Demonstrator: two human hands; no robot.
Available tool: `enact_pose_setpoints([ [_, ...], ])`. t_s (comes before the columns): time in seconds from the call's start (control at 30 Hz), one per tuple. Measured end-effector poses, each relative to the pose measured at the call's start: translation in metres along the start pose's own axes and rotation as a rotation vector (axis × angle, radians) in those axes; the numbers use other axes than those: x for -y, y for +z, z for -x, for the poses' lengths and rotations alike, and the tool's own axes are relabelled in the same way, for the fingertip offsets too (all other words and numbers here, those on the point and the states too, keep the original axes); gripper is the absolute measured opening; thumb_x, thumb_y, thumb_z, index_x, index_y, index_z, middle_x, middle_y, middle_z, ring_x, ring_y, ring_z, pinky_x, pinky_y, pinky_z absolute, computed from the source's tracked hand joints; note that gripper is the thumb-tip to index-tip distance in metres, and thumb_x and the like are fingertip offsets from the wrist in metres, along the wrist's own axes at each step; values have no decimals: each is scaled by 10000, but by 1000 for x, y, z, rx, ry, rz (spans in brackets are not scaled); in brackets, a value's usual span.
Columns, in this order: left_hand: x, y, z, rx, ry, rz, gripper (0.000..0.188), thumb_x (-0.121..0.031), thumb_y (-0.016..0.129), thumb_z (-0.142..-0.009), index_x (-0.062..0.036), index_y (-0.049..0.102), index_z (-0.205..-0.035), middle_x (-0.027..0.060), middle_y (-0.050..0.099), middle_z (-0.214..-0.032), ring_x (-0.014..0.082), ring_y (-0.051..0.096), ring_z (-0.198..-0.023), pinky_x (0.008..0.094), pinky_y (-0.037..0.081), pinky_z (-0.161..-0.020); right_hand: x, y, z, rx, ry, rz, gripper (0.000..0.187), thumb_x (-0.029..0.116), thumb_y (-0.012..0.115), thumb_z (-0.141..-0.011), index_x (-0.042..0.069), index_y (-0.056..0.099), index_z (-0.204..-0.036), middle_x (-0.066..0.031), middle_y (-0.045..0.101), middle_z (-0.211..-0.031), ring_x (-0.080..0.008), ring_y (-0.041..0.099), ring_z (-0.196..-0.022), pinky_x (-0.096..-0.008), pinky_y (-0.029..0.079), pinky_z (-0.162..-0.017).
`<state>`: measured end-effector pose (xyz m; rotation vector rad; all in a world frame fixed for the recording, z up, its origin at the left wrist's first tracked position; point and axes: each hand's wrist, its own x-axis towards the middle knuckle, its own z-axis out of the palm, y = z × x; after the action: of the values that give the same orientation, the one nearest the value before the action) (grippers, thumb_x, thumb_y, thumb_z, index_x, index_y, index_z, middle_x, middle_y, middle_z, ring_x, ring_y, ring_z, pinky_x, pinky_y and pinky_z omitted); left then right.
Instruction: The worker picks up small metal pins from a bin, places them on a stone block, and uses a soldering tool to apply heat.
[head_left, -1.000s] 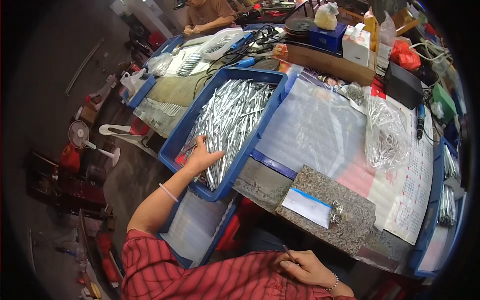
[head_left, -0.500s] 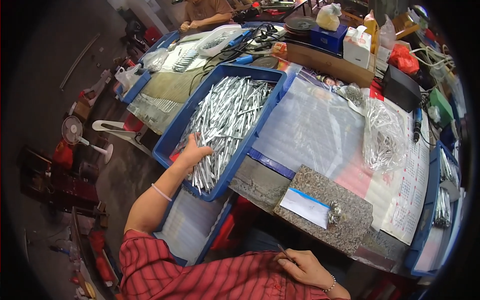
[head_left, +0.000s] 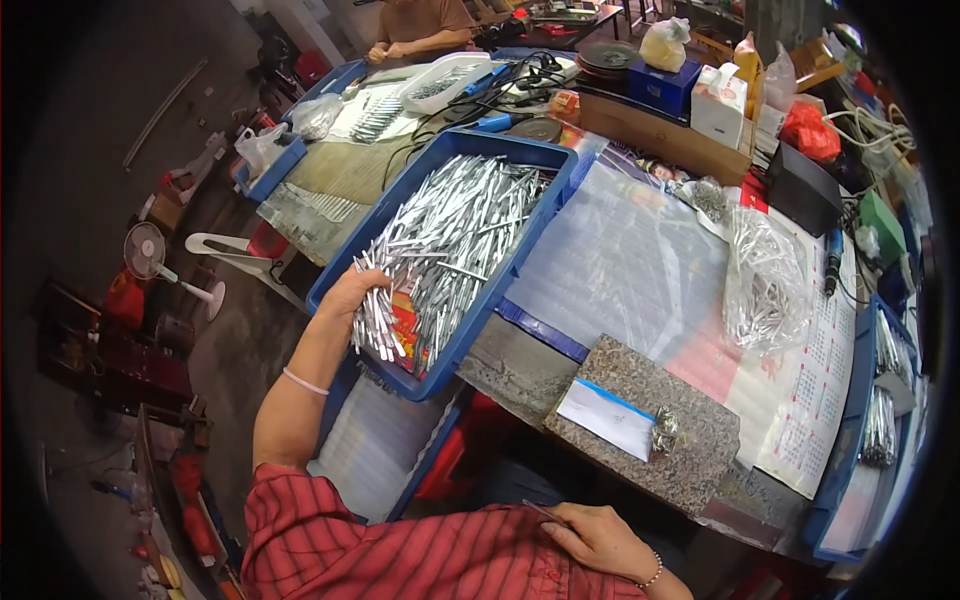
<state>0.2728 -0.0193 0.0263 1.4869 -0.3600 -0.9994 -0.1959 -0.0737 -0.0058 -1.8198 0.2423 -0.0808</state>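
Observation:
A blue plastic tray [head_left: 560, 165] full of thin silvery metal strips [head_left: 470, 215] sits tilted at the table's left edge. My left hand [head_left: 345, 293] is inside its near-left corner, closed round a bundle of metal strips [head_left: 376, 328]. Red and yellow printed sheet [head_left: 404, 312] shows on the tray floor beside the bundle. Low in front of my body, my right hand [head_left: 605, 542] is closed on a thin dark stick-like tool [head_left: 543, 511], whose kind I cannot make out. Beneath the blue tray is another lined tray [head_left: 375, 440].
A speckled stone slab [head_left: 700, 455] at the near edge bears a white packet [head_left: 606, 418] and a small heap of metal parts [head_left: 668, 428]. A clear bag of strips [head_left: 765, 285] lies right, near another blue tray [head_left: 828, 535]. Across the table sits a person [head_left: 425, 30].
My left hand has closed on a bundle of strips and shifted slightly left, uncovering the printed sheet on the tray floor. My right hand stays nearly still.

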Motion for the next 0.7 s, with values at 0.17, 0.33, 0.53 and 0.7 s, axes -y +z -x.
enact_pose_setpoints([
  [0.17, -23, 11, 16, 50, -34, 159, 546, 135, 461, -699, 123, 481, -1245, 284, 605, -1176, 378, 646, -1045, 447, 534, -954, -2, 2, 1, 15, -4, 0, 237, 232, 589, -932, 9, 626, -1004, -175, 658, -860, -351, 653, -769, -380, 523, -674],
  [0.33, -53, 15, 31, -148, -38, -94, 430, 74, 509, -732, 61, 558, -1160, 198, 669, -1015, 294, 692, -860, 403, 591, -793, -2, 2, 4, 16, -19, 4, 238, 238, 585, -935, 9, 623, -991, -177, 660, -861, -351, 654, -771, -378, 522, -676],
  [0.53, -71, 6, 11, -128, 55, -183, 292, 9, 617, -737, 3, 598, -1028, 91, 659, -807, 191, 663, -655, 318, 571, -592, -4, 7, 7, 15, -56, 20, 236, 238, 578, -939, 12, 622, -992, -181, 660, -857, -357, 652, -769, -386, 523, -670],
  [0.7, -93, 40, -11, -32, 118, -327, 272, -40, 635, -730, -20, 578, -994, 59, 606, -738, 160, 605, -594, 286, 522, -533, -3, 7, 9, 15, -59, 14, 234, 239, 570, -945, 16, 617, -999, -184, 658, -854, -363, 649, -767, -394, 523, -667],
])
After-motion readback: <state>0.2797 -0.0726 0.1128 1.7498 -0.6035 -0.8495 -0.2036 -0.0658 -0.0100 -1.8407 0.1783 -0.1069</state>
